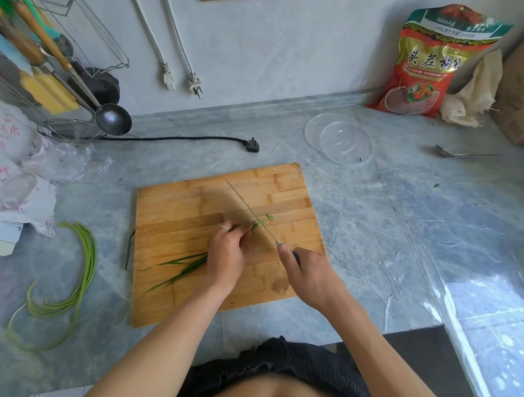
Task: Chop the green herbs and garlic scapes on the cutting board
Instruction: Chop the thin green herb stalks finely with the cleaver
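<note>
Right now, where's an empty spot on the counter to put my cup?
Bare counter lies right of the board, below the clear bowl and spoon. Another strip runs between the board and the black plug. The left is crowded: scapes, a plastic bag and cloth.

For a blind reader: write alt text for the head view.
On a wooden cutting board, the left hand pins green herbs while the right hand slices them with a knife. Garlic scapes lie uncut on the grey counter to the left.
</note>
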{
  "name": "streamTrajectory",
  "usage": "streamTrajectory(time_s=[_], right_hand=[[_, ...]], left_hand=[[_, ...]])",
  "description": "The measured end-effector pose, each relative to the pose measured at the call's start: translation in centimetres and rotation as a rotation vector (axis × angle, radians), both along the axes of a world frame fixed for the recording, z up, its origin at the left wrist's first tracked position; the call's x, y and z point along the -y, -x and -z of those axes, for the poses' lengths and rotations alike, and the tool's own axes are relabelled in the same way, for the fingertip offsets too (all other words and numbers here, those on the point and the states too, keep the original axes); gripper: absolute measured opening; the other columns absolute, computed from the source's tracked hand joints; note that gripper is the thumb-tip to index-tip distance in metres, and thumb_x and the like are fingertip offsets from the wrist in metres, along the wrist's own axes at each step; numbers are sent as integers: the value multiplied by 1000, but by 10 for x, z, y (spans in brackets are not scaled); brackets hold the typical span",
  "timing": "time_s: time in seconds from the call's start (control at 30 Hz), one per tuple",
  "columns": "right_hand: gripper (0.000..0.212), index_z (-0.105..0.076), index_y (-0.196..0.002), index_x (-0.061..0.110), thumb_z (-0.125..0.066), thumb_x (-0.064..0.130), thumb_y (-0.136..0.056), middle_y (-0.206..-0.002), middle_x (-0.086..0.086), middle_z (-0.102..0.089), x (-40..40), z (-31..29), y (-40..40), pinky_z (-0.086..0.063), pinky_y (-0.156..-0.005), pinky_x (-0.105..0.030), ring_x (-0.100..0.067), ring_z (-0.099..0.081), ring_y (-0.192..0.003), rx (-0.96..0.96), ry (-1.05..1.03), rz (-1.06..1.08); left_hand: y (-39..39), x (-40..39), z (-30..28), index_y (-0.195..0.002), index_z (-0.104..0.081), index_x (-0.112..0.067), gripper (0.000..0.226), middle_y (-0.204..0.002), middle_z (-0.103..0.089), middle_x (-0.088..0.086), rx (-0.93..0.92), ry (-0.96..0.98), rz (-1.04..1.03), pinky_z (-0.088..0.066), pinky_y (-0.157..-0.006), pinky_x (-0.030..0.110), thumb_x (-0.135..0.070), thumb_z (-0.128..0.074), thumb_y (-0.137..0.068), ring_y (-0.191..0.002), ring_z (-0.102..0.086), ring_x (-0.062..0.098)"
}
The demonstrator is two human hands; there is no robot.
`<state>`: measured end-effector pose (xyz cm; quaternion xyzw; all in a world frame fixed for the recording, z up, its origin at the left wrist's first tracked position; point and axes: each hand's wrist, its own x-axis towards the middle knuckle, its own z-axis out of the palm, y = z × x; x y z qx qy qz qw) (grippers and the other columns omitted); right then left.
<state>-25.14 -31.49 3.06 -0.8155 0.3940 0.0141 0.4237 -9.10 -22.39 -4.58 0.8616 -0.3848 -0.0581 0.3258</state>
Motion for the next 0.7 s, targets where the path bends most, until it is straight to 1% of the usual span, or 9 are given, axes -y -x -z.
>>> streamTrajectory(time_s=[0.1,0.17,0.2,0.37,0.47,0.53,0.57,0.63,0.7], right_hand=[[54,-37,-59,17,-36,51,-100,-51,8,-42,-6,-4,1,-31,-49,-19,-4,-47,-44,-6,-24,-36],[53,-38,-60,17,-35,49,-102,-51,9,-43,-8,-6,1,-31,-47,-18,6,-49,-43,-33,-31,-58],[53,-38,-61,17,-34,49,-102,-52,9,-44,-8,-6,2,-30,-47,-18,5,-49,-43,-44,-31,-64],[55,-39,-59,15,-34,48,-102,-52,6,-46,-6,-7,1,-31,-51,-20,-6,-44,-47,-29,-43,-70],[54,-41,-59,15,-33,44,-104,-57,-3,-52,-4,-13,-1,-43,-59,-33,-15,-53,-55,-20,-62,-87],[46,-36,-61,27,-31,37,-106,-64,-9,-52,-5,-16,-3,-47,-68,-45,-30,-57,-66,-40,-52,-131],[43,-32,-63,31,-31,35,-106,-65,-8,-50,-6,-16,-3,-46,-69,-46,-34,-55,-69,-62,-45,-138],[42,-32,-64,29,-32,35,-106,-62,-3,-44,-9,-9,-3,-42,-63,-41,-29,-50,-67,-67,-33,-122],[48,-39,-63,19,-32,44,-104,-59,-2,-46,-8,-2,-3,-34,-53,-32,-24,-50,-61,-56,-19,-93]], left_hand=[[-2,0,4,-112,-75,-20,29,-99,-65,7,-13,-29,8,-52,-73,37,-5,-62,-91,-88,-62,26],[-2,0,6,-113,-74,-21,34,-100,-64,7,-5,-42,10,-53,-73,37,-1,-63,-88,-89,-61,26],[-2,0,6,-113,-74,-21,36,-99,-63,7,-3,-48,7,-53,-73,37,1,-63,-87,-88,-61,26],[0,0,2,-111,-75,-20,32,-100,-63,8,-2,-46,3,-53,-72,35,-1,-62,-89,-87,-61,26],[2,1,-1,-109,-76,-18,27,-101,-64,9,4,-19,17,-51,-72,32,-4,-63,-89,-88,-60,26],[2,1,0,-109,-76,-18,29,-101,-64,9,5,-16,13,-52,-73,33,-3,-64,-88,-88,-60,26],[2,0,2,-110,-76,-19,30,-100,-63,8,3,-22,5,-52,-73,35,-2,-64,-88,-88,-60,27],[2,2,3,-108,-76,-19,31,-97,-61,7,-5,-34,-12,-52,-71,37,-1,-62,-87,-86,-59,27],[2,3,1,-104,-76,-17,28,-93,-59,8,-3,-35,-11,-50,-68,35,-1,-62,-86,-83,-58,28]])
